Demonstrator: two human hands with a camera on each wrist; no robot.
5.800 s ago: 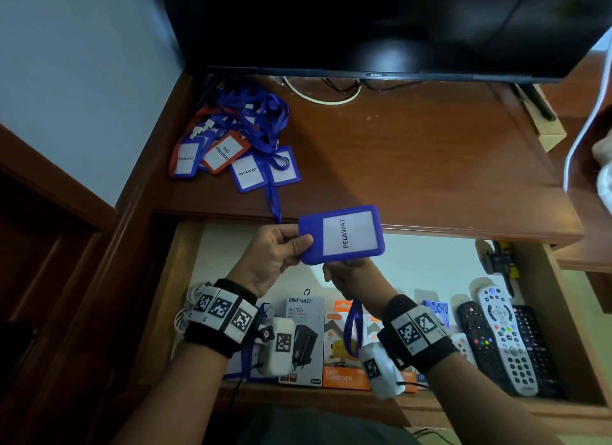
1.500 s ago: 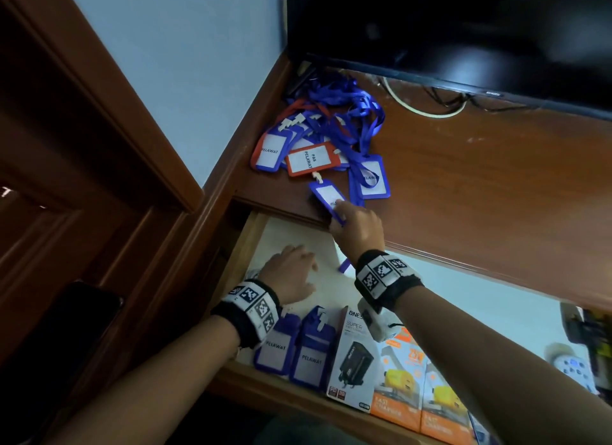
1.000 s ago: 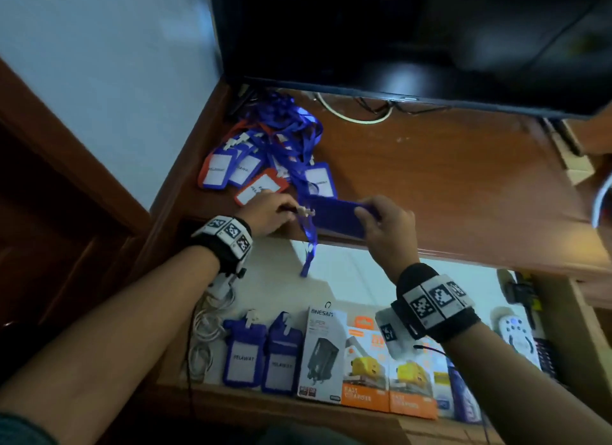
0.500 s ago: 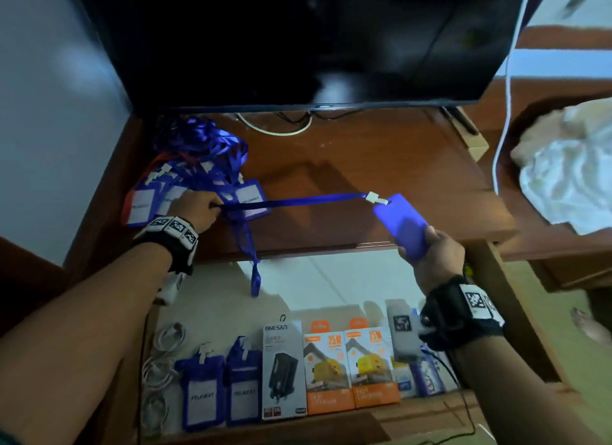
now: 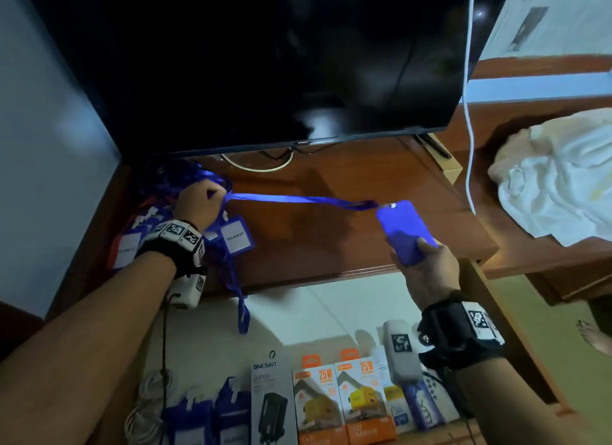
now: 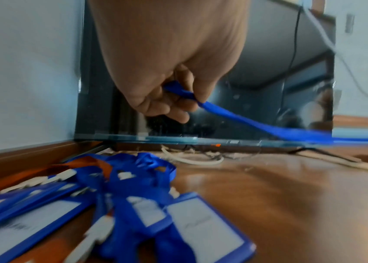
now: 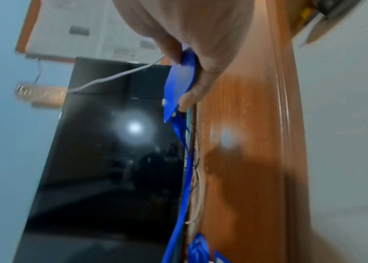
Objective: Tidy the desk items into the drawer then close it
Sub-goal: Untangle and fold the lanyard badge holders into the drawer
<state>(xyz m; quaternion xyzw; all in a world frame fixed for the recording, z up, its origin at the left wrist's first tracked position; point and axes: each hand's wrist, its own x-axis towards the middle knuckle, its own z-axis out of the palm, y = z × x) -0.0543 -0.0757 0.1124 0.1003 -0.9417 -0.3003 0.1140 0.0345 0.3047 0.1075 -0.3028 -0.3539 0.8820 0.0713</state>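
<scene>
Head view: the right hand [image 5: 427,272] grips a stiff, light badge holder [image 5: 405,231]. The left hand [image 5: 198,204] pinches its limp lanyard [image 5: 298,199], which looks prone to tangling.

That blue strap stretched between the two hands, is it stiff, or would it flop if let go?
Probably floppy: the strap looks straight only because the left hand and the badge holder pull it taut. Another strap droops limply over the desk edge. Likely light too.

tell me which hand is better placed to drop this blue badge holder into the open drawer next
Right. The right hand already grips the blue badge holder just above the open drawer, while the left hand is back at the pile, pinching the lanyard.
</scene>
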